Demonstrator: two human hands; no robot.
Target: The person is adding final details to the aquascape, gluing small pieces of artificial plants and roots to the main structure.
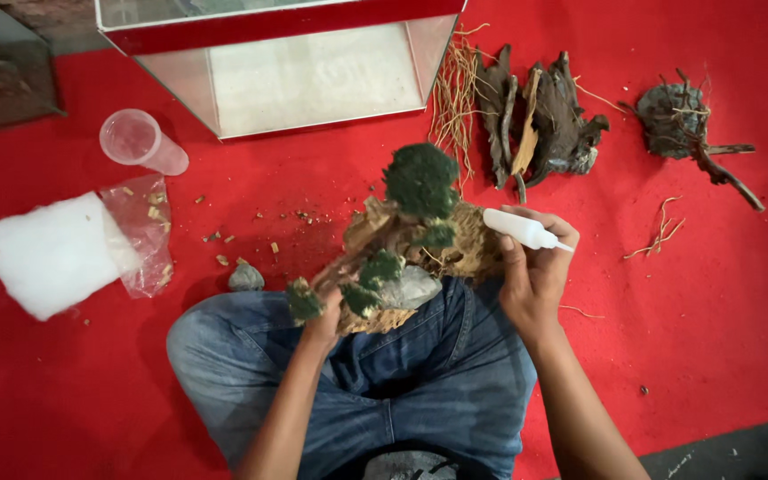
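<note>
head view: the step in hand appears to be gluing moss clumps onto a driftwood-and-stone piece (406,258) that rests on the person's lap above the crossed jeans (420,373). the left hand (322,322) supports the piece from below at its near left end; its grip is closed around the wood, with the fingers mostly hidden behind it. the right hand (533,267) has its grip closed around a small white glue bottle (522,228), with the nozzle pointing right, away from the piece. judged from this, the next move calls for turning the nozzle back toward a bare spot on the wood while the left hand steadies the piece. on the red floor mat (713,311), spare driftwood (540,120) lies far right, a glass tank (313,76) far centre, and a plastic cup (140,140) and white filter floss (51,253) left.
</note>
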